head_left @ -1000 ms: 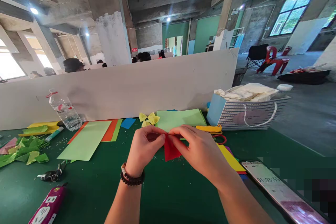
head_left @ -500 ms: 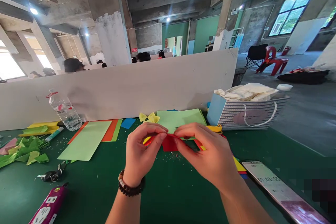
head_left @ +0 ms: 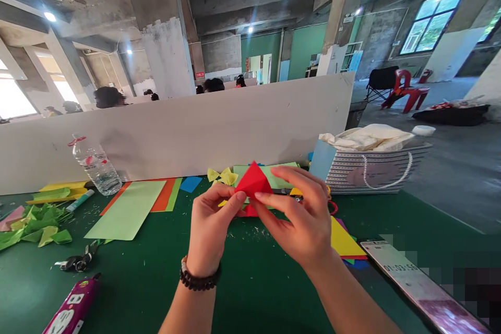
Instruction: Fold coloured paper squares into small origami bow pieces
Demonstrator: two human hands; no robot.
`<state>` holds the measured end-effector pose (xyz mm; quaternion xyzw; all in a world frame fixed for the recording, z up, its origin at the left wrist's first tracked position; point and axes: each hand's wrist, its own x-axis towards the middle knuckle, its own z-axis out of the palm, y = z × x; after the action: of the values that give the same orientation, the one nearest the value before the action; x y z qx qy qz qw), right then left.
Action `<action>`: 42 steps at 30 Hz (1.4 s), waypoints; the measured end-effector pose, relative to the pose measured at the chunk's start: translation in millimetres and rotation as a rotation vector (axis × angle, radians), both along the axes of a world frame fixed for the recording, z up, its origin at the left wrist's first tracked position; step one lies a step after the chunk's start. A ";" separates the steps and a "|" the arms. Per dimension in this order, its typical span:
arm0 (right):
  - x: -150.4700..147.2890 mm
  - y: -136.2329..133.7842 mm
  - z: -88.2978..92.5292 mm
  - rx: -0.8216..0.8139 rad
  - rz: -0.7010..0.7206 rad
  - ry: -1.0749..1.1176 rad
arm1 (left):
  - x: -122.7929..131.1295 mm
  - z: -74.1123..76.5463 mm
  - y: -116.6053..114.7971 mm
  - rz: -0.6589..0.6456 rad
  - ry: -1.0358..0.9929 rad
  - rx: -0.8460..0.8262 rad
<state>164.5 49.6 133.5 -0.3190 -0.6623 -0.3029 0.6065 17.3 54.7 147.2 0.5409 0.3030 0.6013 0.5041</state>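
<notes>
A piece of folded red paper is raised above the green table, its pointed corner facing up. My left hand pinches its left side between thumb and fingers. My right hand grips the lower right edge with thumb and a finger, while its upper fingers stretch out beside the point. Part of the paper is hidden behind my fingertips. Beyond the hands lie light green sheets and a folded yellow paper piece. Coloured paper with a yellow sheet on top lies by my right wrist.
A water bottle, green paper pieces and layered sheets are on the left. Keys and a purple case sit nearer. A phone and a paper bag stand right. A white partition bounds the back.
The red paper has turned up from a thin, edge-on strip to show a triangular face. My right hand has shifted slightly left, its upper fingers lifting away from the paper.
</notes>
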 end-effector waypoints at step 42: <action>23.6 -7.0 5.1 -1.000 0.440 0.167 | -4.1 -0.4 4.6 -0.247 0.171 -0.054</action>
<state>188.1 42.5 138.6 -0.4453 -0.7262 0.2085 0.4805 13.1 59.2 146.8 0.6095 0.2919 0.4782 0.5609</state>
